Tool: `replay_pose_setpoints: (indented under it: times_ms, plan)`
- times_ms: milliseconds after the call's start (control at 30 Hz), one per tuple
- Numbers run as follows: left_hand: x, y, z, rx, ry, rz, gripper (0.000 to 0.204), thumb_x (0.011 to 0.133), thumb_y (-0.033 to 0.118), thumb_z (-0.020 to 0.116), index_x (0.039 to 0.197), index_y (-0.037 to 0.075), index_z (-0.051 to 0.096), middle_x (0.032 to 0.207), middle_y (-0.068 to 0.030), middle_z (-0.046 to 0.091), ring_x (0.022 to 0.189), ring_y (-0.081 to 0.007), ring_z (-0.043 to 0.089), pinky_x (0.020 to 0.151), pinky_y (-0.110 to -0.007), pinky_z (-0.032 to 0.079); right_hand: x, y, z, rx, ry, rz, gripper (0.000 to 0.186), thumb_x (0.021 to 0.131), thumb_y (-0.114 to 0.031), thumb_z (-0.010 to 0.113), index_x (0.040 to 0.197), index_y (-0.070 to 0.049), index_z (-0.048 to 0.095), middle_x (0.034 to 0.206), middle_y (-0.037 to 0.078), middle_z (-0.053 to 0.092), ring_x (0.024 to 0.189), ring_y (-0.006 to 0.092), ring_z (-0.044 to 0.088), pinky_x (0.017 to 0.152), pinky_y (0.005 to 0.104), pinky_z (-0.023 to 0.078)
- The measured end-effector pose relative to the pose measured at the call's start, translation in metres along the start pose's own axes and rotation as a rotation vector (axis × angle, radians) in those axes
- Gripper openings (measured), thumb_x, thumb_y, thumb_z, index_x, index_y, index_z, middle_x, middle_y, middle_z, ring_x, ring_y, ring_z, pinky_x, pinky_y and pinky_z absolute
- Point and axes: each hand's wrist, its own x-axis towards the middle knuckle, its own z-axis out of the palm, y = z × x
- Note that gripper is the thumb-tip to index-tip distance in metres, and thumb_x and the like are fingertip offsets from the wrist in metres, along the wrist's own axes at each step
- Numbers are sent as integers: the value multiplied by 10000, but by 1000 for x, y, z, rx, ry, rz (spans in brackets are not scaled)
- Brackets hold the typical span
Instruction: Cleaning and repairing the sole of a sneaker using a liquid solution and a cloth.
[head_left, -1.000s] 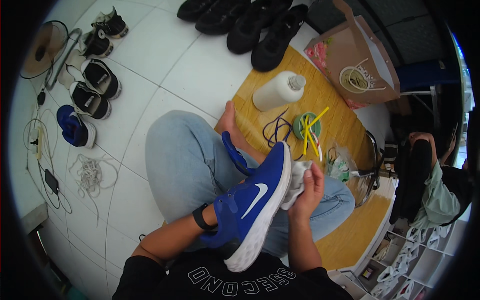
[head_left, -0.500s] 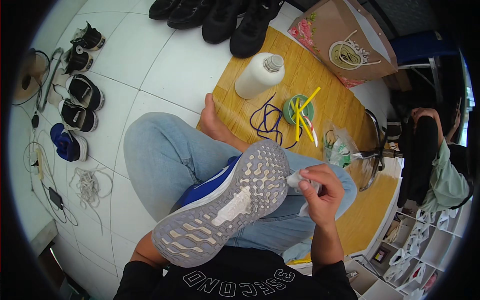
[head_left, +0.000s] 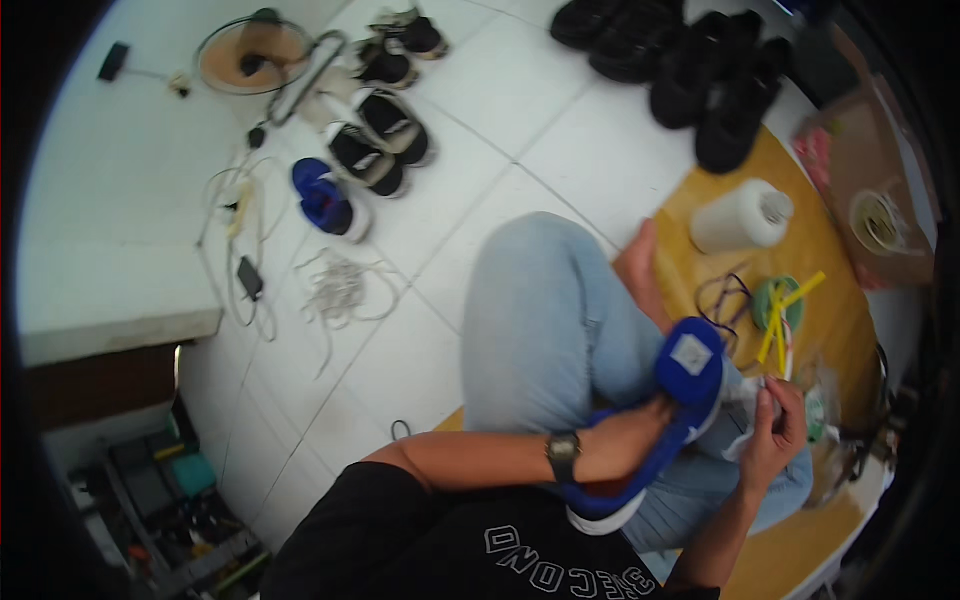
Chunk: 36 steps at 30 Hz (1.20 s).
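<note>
Much floor [head_left: 432, 335] stretches left of the hand [head_left: 622, 442] inside the shoe [head_left: 656, 468].

Electric fan [head_left: 287, 48], black shoes [head_left: 686, 84], paper bag [head_left: 862, 168]

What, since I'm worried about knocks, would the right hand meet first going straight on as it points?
Probably the yellow strips in the green cup, ahead of the right hand; depth is unclear, so it might pass above.
</note>
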Motion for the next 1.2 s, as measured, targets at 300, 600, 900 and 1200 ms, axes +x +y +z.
replay_pose_setpoints:
  times_ms: [300,600,900,1200]
  plan:
    - [-61,-60,-238,-440,725,-67,311,919,-25,611,1208,83,651,1127,-51,697,974,-162,699,785,-284,566,5,12,20,34,-18,26,143,941,18,677,1078,34,714,991,103,674,935,194,616,877,289,464]
    - [-221,-243,-348,870,1150,-693,616,738,294,877,1229,4,644,1184,-191,670,1205,-327,598,1007,-395,479,-2,33,2,113,241,62,180,994,14,627,1162,47,681,1075,92,636,1015,163,572,949,285,439]
    - [-232,-156,-348,478,1458,-530,490,874,385,824,1079,-44,703,964,-129,738,844,-229,685,820,-353,538,13,15,-17,50,191,-64,189,997,5,625,1172,41,685,1110,101,635,1039,167,574,964,286,432]
    - [-197,-2,-307,-779,1522,246,563,1051,448,519,1444,45,514,1453,-122,570,1342,-283,535,1148,-460,411,43,-14,-2,199,93,-112,175,966,38,630,1130,30,690,1084,109,642,1018,184,584,944,289,442]
